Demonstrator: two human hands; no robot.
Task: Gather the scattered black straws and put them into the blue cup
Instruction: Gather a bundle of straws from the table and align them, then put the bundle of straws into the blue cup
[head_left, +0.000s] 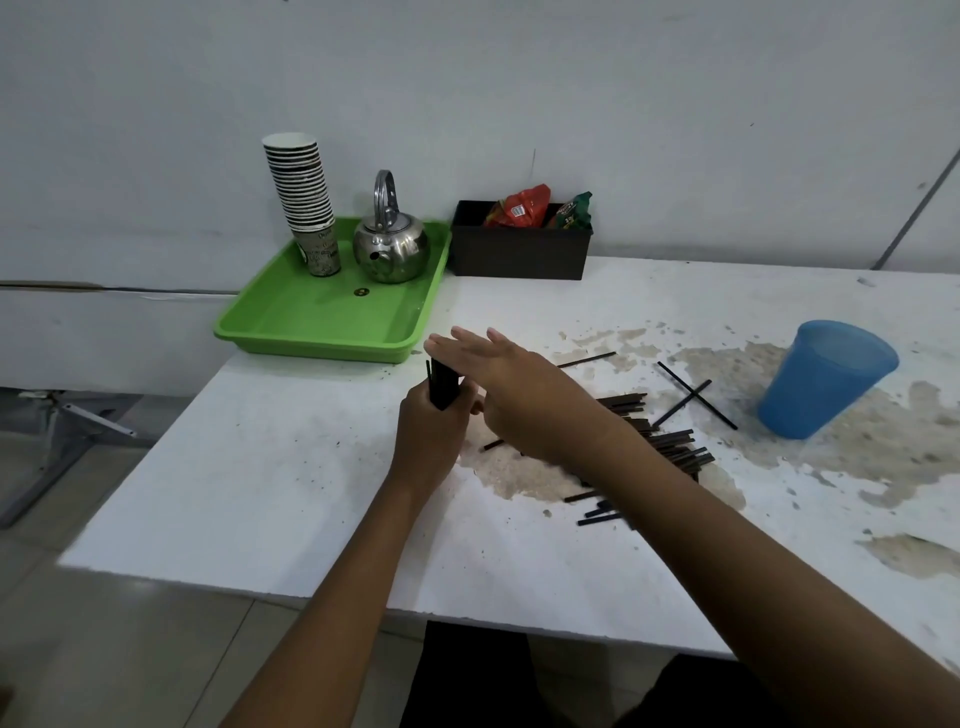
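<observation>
My left hand (428, 428) is closed around a bundle of black straws (442, 382), held roughly upright above the white table (270, 467). My right hand (511, 384) is flat, fingers spread, its palm resting over the top of that bundle. A pile of black straws (670, 441) lies on the table behind my right forearm, partly hidden by it. Two crossed straws (693, 397) lie between the pile and the blue cup (826, 376), which stands upright and open at the right.
A green tray (311, 322) at the back left carries a stack of paper cups (306, 202) and a steel kettle (390, 244). A black box (519, 249) with snack packets stands against the wall. The table's front edge runs close to my body.
</observation>
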